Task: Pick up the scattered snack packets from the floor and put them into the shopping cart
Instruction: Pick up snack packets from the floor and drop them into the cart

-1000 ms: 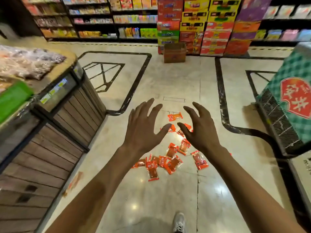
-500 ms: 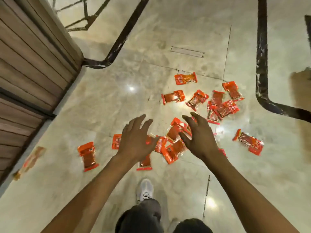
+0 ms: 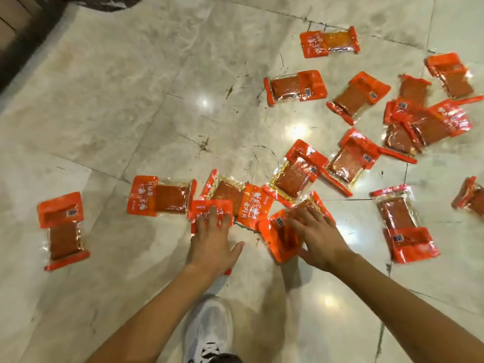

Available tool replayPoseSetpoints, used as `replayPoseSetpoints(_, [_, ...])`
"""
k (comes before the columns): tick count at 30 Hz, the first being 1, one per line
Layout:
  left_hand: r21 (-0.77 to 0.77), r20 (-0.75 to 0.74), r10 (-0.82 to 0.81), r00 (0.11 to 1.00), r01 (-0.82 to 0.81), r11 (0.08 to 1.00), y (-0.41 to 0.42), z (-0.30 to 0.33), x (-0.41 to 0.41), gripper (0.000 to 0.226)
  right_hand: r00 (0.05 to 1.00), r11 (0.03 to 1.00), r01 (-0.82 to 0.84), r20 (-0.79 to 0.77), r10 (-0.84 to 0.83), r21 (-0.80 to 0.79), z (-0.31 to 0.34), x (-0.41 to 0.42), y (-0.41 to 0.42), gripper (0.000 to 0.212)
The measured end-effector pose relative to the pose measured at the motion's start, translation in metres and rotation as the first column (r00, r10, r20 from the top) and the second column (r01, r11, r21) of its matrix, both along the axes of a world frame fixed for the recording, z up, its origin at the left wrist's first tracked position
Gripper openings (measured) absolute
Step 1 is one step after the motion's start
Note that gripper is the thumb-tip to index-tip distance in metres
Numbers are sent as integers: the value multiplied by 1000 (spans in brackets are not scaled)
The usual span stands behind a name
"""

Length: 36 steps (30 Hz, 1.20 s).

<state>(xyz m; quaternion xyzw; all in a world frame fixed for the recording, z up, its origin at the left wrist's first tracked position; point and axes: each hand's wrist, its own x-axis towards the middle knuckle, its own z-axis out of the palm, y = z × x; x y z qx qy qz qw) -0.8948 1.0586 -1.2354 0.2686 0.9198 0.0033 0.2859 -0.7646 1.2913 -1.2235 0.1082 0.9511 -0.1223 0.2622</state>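
Observation:
Several orange snack packets lie scattered over the pale marble floor. My left hand lies flat, fingers straight, on one packet near the middle. My right hand rests with spread fingers on another packet just to the right. One packet lies apart at the far left, another at the top. A cluster overlaps at the upper right. No shopping cart is in view.
My white shoe stands on the floor just below my hands. A dark wooden display base fills the top left corner. Ceiling lights glare off the tiles.
I have bent down, so the packets appear much closer. Both hands have dropped from above the pile onto packets on the floor. The shelves and display stands have left the view.

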Motion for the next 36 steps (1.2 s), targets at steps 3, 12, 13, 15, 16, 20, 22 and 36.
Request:
replayPoseSetpoints(3, [-40,-26,19,999,-20,999,1,-25,7,83,996,997,-68,58,66,36,-18,4,-2,87])
replayPoseSetpoints(12, [-72,-119,102,988,-111,991,8,-39,8,92,996,981,-94,19,93,169,-51,-12,-7,75])
replayPoseSetpoints(13, [-56,-123,124,985,-132,990,7,-40,7,94,997,981,-72,-12,76,182,-53,-14,-7,68])
replayPoseSetpoints(15, [-29,-135,159,978,-164,986,2,-43,6,93,998,981,-24,-56,35,191,-53,-21,-8,55])
replayPoseSetpoints(16, [-9,-146,179,973,-183,983,-1,-43,4,90,997,982,5,-72,9,190,-50,-25,-7,48])
replayPoseSetpoints(20, [90,-118,236,965,-226,970,-16,-32,-16,75,968,978,204,-160,-194,50,-21,-42,-2,45])
replayPoseSetpoints(22, [231,-46,276,960,-259,938,-14,-4,-36,75,909,935,342,-220,-353,-91,6,-53,3,39])
replayPoseSetpoints(36, [770,288,-26,957,-215,601,112,597,-126,51,420,255,419,-63,-906,-872,528,-99,54,41])
